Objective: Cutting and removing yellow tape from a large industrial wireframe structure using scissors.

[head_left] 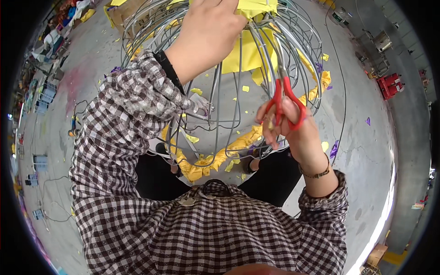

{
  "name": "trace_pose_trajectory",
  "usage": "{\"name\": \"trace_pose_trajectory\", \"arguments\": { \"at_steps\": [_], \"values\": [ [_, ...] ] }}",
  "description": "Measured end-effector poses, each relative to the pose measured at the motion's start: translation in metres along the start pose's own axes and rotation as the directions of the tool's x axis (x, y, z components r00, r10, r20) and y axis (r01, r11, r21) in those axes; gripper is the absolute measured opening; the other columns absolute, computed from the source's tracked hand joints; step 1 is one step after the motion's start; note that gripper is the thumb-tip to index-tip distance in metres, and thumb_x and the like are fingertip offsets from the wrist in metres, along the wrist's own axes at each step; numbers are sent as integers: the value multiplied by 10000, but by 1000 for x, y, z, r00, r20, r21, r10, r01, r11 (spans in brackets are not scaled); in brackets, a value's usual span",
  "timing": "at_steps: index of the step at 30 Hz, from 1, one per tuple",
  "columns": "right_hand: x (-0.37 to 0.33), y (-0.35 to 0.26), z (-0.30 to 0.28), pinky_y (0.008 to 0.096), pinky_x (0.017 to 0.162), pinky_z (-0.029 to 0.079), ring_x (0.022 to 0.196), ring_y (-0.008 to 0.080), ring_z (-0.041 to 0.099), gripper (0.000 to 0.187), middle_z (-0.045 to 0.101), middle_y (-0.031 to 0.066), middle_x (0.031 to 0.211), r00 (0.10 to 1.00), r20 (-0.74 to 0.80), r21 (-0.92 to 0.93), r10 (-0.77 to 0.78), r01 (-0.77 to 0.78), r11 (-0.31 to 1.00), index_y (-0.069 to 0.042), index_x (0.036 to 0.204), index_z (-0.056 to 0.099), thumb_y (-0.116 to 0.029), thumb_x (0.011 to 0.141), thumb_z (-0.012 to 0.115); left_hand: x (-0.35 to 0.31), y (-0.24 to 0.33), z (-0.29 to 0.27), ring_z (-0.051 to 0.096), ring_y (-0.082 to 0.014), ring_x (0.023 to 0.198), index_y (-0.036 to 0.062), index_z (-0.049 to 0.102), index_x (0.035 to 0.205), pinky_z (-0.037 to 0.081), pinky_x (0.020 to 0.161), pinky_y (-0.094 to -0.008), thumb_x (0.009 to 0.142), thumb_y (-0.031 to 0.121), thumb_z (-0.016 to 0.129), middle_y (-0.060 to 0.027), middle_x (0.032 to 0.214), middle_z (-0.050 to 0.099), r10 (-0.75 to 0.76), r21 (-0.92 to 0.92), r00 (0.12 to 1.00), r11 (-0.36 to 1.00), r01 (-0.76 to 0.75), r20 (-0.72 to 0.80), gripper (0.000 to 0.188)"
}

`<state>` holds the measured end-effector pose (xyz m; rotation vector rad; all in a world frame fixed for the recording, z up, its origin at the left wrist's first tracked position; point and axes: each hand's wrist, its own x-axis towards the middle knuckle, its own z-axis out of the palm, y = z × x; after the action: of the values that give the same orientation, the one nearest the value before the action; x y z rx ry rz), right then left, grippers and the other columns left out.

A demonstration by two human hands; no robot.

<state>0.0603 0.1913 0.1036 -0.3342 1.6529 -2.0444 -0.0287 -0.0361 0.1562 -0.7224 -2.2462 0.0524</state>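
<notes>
My right hand (293, 120) grips a pair of scissors (285, 85) by their red handles, with the fingers through the loops. The blades point up along the grey wires of a large rounded wire frame (238, 105). Up at the top edge, my left hand (211, 39) is closed with bent fingers against yellow cloth (250, 48); its fingertips are cut off or hidden. This cloth is fixed among the gathered wires and hangs down inside the frame. Around the frame's lower rim runs a crumpled orange-yellow strip (245, 140).
Yellow and purple scraps (334, 149) litter the grey floor. A cardboard box (130, 16) stands behind the frame at the left. Cables (341, 87) cross the floor at the right, near a red machine (389, 86). My legs (270, 176) are on either side of the frame's near edge.
</notes>
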Motion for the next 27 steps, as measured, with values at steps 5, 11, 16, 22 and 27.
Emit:
{"name": "trace_pose_trajectory", "arguments": {
  "at_steps": [5, 11, 16, 22, 27],
  "values": [
    [28, -16, 7, 274, 388, 446, 488, 195, 579, 645, 607, 160, 948, 980, 50, 14, 194, -195, 981, 28, 915, 548, -586, 999, 370, 9, -15, 39, 545, -208, 922, 101, 693, 885, 429, 789, -367, 772, 207, 739, -41, 917, 566, 103, 159, 983, 979, -127, 151, 162],
    [54, -14, 14, 290, 388, 458, 488, 222, 600, 720, 619, 165, 962, 942, 59, -17, 331, -330, 944, 36, 929, 529, -677, 937, 434, 11, -23, 48, 572, -215, 881, 93, 672, 833, 435, 761, -359, 766, 171, 685, -52, 859, 583, 166, 99, 980, 979, -176, 107, 104],
    [67, -21, 14, 298, 387, 460, 488, 231, 604, 745, 627, 172, 963, 946, 51, -41, 322, -320, 947, 58, 900, 538, -684, 919, 468, 12, -22, 58, 576, -205, 842, 104, 648, 709, 421, 718, -344, 703, 132, 654, -23, 773, 587, 205, 81, 979, 975, -206, 21, 29],
    [70, -23, 16, 303, 385, 462, 473, 230, 598, 769, 635, 172, 915, 954, 36, -66, 299, -296, 953, 85, 875, 549, -681, 907, 493, 15, -21, 59, 575, -198, 832, 109, 631, 653, 415, 708, -341, 695, 117, 644, -14, 744, 590, 204, 113, 978, 973, -199, -34, 45],
    [76, -22, 18, 306, 380, 463, 466, 230, 600, 774, 641, 170, 883, 965, 26, -86, 261, -258, 962, 99, 874, 553, -673, 909, 501, 15, -25, 57, 576, -193, 830, 112, 623, 663, 414, 704, -343, 698, 114, 642, -10, 728, 590, 243, 103, 969, 964, -246, 33, 40]
  ]
}}
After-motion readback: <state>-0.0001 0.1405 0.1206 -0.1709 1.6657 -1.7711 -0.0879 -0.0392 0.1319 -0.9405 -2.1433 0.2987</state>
